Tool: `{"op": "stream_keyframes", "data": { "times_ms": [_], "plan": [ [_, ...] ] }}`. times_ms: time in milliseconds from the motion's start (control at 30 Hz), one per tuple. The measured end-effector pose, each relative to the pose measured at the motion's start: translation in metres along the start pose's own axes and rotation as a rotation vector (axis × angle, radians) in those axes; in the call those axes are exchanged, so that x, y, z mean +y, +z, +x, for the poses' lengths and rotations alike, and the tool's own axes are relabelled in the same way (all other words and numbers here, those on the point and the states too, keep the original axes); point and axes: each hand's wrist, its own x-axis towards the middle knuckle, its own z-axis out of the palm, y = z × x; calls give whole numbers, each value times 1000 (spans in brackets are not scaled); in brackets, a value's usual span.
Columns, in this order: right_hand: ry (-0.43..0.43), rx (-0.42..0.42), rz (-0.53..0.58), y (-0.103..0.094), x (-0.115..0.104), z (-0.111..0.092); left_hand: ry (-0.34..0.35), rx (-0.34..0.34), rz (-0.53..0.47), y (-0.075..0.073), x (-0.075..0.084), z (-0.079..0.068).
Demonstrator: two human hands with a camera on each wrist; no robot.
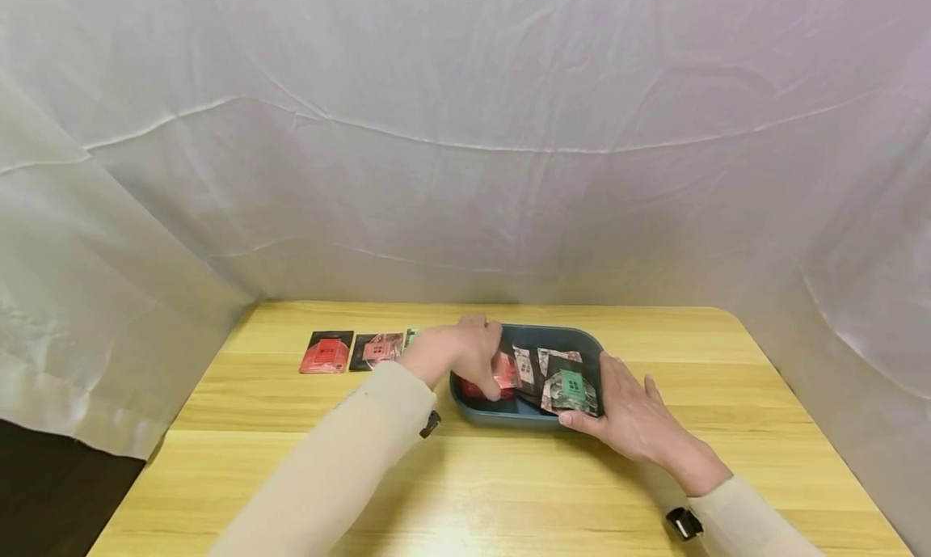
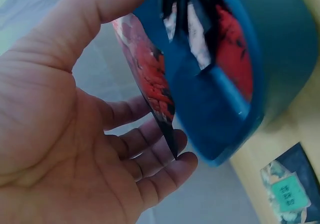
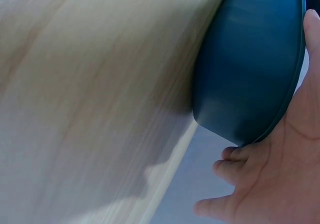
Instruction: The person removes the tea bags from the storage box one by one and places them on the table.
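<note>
A dark blue bin (image 1: 494, 419) holds several flat packets, among them a black packet with a green label (image 1: 572, 385) at its right end. Over the bin's left end, my left hand (image 1: 469, 351) pinches a red and black packet (image 2: 152, 79) between thumb and fingers. The left wrist view shows this packet nearly edge-on, tilted beside the bin's rim. My right hand (image 1: 636, 411) rests against the right end of the bin, its thumb at the near corner. Seen from the right wrist, its palm lies along the bin's outer wall (image 3: 245, 69), with fingers extended.
Left of the bin, packets lie in a row on the wooden table (image 1: 291, 460): a red one (image 1: 326, 352), a black and pink one (image 1: 376, 351), and a green-labelled one (image 2: 290, 191) partly hidden by my left arm. A pale cloth (image 1: 465, 177) hangs behind the table.
</note>
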Motion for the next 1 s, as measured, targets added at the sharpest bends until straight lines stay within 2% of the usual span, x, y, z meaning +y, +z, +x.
{"op": "stream_keyframes", "data": {
  "times_ms": [133, 267, 367, 600, 800, 1000],
  "plan": [
    [3, -8, -1, -1, 0, 0, 18, 27, -41, -10, -10, -11],
    [4, -10, 5, -1, 0, 0, 6, 65, -47, -18, -27, -26],
    [5, -12, 13, -1, 1, 0, -14, 88, -53, -23, -43, -37],
    [5, -11, 0, -2, 0, 1, -81, 81, -61, -31, -88, -68],
    [5, -10, -1, -4, 0, 0, -141, 74, -41, -31, -123, -88],
    [5, -5, 1, -3, 1, -1, -178, 61, -18, -24, -155, -103]
  ]
}}
